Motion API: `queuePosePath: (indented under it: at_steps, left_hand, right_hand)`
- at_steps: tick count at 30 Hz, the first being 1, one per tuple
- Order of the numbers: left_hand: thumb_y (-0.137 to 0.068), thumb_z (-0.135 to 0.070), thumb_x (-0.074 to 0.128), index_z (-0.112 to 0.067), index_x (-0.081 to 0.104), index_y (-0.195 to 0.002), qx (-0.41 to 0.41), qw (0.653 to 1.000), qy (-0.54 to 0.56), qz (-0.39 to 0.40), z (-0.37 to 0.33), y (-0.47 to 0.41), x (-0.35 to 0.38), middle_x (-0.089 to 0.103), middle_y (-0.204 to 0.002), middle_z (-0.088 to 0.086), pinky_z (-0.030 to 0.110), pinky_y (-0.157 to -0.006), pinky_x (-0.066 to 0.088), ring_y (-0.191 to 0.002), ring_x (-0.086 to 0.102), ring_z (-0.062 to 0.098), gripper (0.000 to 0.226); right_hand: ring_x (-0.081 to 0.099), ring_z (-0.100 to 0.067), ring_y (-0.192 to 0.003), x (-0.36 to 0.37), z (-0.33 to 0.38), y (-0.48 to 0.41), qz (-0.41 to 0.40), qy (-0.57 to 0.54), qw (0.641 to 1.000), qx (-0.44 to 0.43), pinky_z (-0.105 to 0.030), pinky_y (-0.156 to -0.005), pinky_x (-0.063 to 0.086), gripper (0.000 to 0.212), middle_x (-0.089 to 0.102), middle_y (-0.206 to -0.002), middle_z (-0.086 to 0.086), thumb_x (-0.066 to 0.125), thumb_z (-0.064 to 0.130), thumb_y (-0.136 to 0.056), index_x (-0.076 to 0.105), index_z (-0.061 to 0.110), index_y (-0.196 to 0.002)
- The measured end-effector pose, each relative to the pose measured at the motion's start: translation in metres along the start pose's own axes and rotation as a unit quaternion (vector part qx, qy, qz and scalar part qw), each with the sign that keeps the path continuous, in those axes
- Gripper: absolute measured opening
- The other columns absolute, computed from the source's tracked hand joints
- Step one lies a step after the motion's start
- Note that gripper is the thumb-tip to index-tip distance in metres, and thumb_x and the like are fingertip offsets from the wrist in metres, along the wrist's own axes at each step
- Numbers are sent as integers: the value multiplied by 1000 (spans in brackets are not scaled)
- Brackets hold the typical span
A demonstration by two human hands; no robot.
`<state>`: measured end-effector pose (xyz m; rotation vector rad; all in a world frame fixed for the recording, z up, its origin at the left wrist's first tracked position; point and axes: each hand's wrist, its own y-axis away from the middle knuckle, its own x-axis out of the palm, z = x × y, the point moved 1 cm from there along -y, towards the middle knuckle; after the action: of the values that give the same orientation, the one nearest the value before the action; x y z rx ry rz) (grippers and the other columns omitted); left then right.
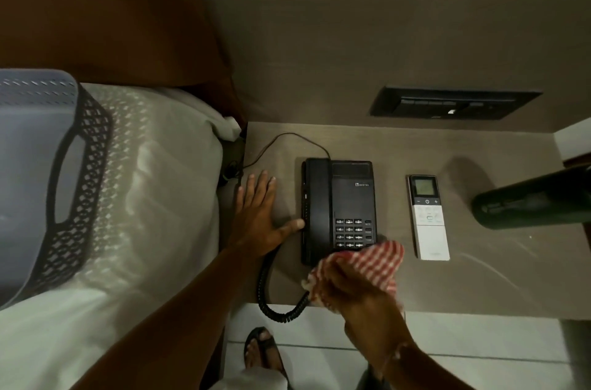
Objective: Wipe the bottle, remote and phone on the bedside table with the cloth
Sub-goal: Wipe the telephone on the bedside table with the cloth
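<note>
A black desk phone sits on the bedside table, its handset on the cradle and its coiled cord hanging over the front edge. My left hand lies flat on the table, fingers spread, thumb touching the phone's left side. My right hand grips a red-and-white checked cloth pressed against the phone's lower right corner, over the keypad's bottom. A white remote with a small screen lies to the right of the phone. A dark bottle stands at the table's right edge.
A bed with a white pillow lies to the left, carrying a grey plastic basket. A dark switch panel is set in the wall behind the table. My sandalled foot stands on the tiled floor below.
</note>
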<state>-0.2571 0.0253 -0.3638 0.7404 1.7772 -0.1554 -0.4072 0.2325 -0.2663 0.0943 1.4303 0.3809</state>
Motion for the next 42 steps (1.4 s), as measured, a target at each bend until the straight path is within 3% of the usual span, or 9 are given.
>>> queuePosePath:
  at_steps: [3, 6, 16, 21, 25, 28, 32, 35, 42]
  left_hand:
    - [-67, -98, 18, -17, 11, -160, 5, 1000, 3, -7, 1, 0, 1, -1, -170, 7, 48, -124, -6, -155, -10, 25, 123]
    - [-68, -97, 22, -17, 11, -160, 5, 1000, 8, -5, 0, 1, 0, -1, -170, 7, 49, -124, -4, -155, -9, 25, 122]
    - [-67, -93, 28, -18, 9, -160, -14, 1000, 7, 7, -4, 0, -4, -4, -170, 7, 50, -125, -5, -155, -11, 26, 122]
    - [-67, -92, 28, -17, 7, -161, -18, 1000, -3, 16, -4, 0, -4, -5, -170, 7, 51, -125, -4, -155, -12, 26, 121]
    - [-70, -90, 33, -18, 4, -160, -31, 999, 0, 30, -7, 1, -7, -8, -170, 6, 50, -126, -4, -155, -14, 25, 119]
    - [-78, -81, 43, -14, 1, -160, -73, 996, 42, 40, -15, 11, -17, -7, -170, 8, 48, -126, -4, -155, -15, 25, 114]
    - [-95, -40, 60, -16, 10, -160, -128, 977, 167, 31, -41, 46, -44, 8, -169, 8, 45, -126, 5, -156, 4, 28, 85]
    - [-97, -14, 59, -22, 48, -146, -125, 924, 338, 125, -69, 83, -83, 65, -129, 8, 45, -100, 54, -110, 66, 22, 51]
    - [-88, -9, 70, -6, 76, -107, -106, 762, 628, 117, -60, 163, -206, 78, -94, 11, 34, -72, 59, -84, 74, 27, 21]
  right_hand:
    - [59, -26, -117, -26, -29, -13, -154, -126, 974, 105, -35, -75, 60, 41, 66, -125, -6, 68, 5, -75, 70, 21, -113]
    - [56, -30, -121, -59, -73, -57, -182, -111, 950, 226, -42, -76, 59, 70, 54, -139, -6, 71, -4, -61, 59, 22, -126]
    - [-12, -34, -145, -10, -64, -82, 15, 49, 980, 192, -48, -113, -10, 90, -17, -159, -12, 57, 15, -85, -3, 18, -152]
    - [51, -40, -124, 27, -8, -15, -15, -19, 984, 175, -53, -101, 39, 89, 59, -132, -18, 89, 18, -39, 63, 8, -123]
    - [62, -41, -110, 29, -2, 0, -24, -67, 982, 174, -49, -72, 57, 91, 68, -118, -17, 93, 17, -27, 68, 8, -115]
    - [35, -31, -136, 11, -2, -1, 0, -106, 977, 187, -46, -105, 38, 107, 57, -133, -11, 90, 19, -47, 41, 10, -142]
    - [58, -15, -116, -36, -7, 3, -60, -275, 913, 294, -21, -102, 41, 56, 57, -135, 4, 61, 8, -86, 49, 26, -138]
    - [68, -5, -90, -91, -1, 2, -156, -357, 885, 255, -16, -86, 51, 50, 72, -103, 17, 69, 2, -79, 67, 35, -116]
    - [69, -6, -86, -211, 59, -44, -146, -624, 747, 177, -18, -76, 53, 49, 76, -92, 13, 61, -15, -79, 74, 31, -87]
